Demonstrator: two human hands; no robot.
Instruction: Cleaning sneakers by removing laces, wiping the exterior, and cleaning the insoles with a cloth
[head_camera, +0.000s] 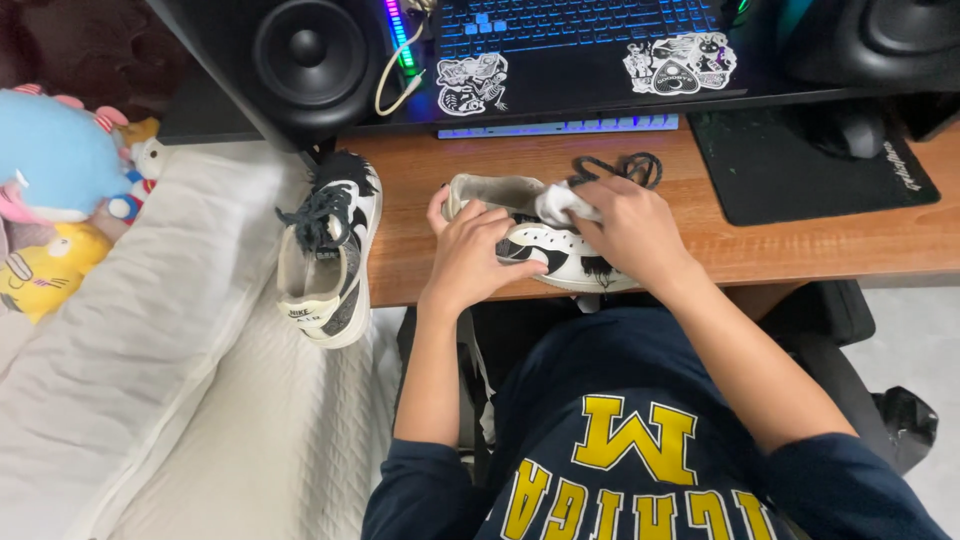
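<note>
**Shoe held on its side at the desk edge**

Head view: a black-and-white shoe (545, 250) is lain on its side at the near edge of the desk (800, 245), its long axis running from 10 to 4 o'clock, the opening at 10. It is clasped by the left hand (470, 260) from 8 o'clock. A white cloth (562, 203) is pinched in the right hand (630, 230), pressed on from 2 o'clock. A loose lace (615, 168) is seen at 12; a second shoe (330, 250) at 9.

Wooden desk (800, 250) carries black-and-white sneaker (545, 245), black mouse pad (790, 170), laptop (580, 60), speaker (300, 55); second sneaker (330, 250) straddles desk edge and white bed (180, 400).
</note>
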